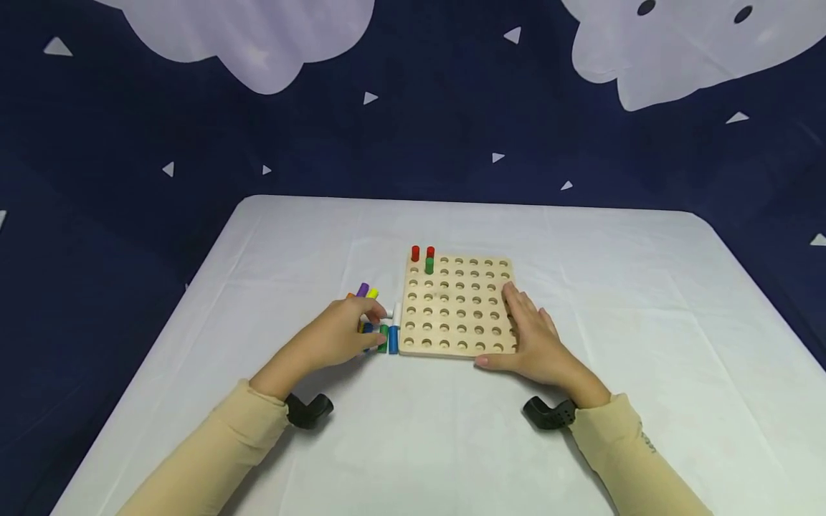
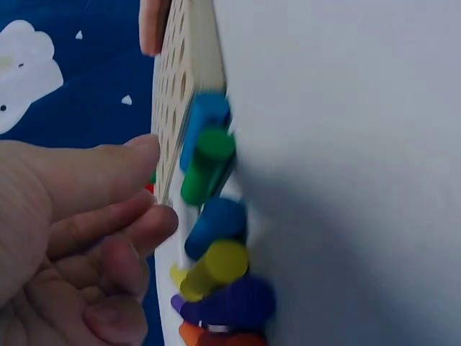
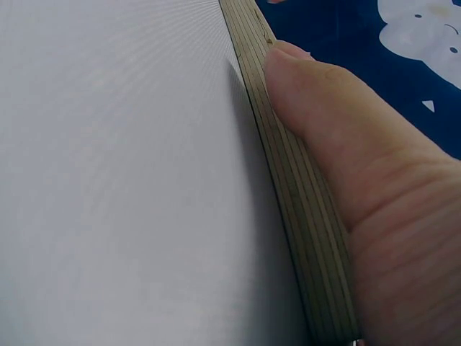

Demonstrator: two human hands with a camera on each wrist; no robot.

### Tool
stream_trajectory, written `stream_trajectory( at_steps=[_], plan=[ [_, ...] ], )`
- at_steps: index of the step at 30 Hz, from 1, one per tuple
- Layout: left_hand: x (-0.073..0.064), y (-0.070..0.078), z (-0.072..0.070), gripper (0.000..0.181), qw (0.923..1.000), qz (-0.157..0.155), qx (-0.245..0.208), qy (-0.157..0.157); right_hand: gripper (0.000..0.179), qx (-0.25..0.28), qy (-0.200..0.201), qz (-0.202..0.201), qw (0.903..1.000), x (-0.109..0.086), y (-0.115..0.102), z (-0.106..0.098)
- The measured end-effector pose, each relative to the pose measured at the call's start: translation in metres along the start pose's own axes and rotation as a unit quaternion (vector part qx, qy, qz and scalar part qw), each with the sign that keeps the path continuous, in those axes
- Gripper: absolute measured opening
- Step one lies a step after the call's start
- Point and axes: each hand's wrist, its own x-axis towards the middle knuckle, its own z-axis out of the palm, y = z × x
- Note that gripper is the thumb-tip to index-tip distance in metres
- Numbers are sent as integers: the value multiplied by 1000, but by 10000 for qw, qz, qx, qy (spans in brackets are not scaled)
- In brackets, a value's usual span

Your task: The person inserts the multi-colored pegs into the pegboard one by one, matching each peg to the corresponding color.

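Observation:
A square wooden pegboard (image 1: 452, 319) with rows of round holes lies on the table. Two red pegs (image 1: 416, 254) and one green peg (image 1: 429, 266) stand in holes at its far left corner. My left hand (image 1: 335, 331) hovers over loose pegs beside the board's left edge, thumb and fingertips apart, with nothing visible between them. Close to its fingers are a green peg (image 2: 207, 166), a blue peg (image 1: 393, 341) and a white peg (image 1: 396, 315). My right hand (image 1: 538, 347) rests at the board's near right corner, its thumb (image 3: 310, 90) against the front edge and the other fingers stretched along the right side.
Yellow (image 1: 373, 293), purple (image 1: 363, 289) and orange (image 1: 350, 295) pegs lie just beyond the left hand, partly hidden by it. A white cloth covers the table (image 1: 645, 308). Behind hangs a dark blue curtain (image 1: 419, 143) with clouds.

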Motion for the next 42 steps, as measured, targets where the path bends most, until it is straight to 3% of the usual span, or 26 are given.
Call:
stream_trajectory(
  at_steps=[10,26,32,42],
  plan=[
    [7,4,12,34,9992,-167,354,-27,136,24,6,6,10000,0,1,0],
    [5,21,11,32,9953,-504,756,-334,137,11,33,12,10000,-1,1,1],
    [3,18,13,27,9980,-469,393,-147,136,9,41,13,10000,-2,1,1],
    [8,12,5,24,9992,-12,-146,370,136,1,48,-12,10000,-3,0,1]
  ],
)
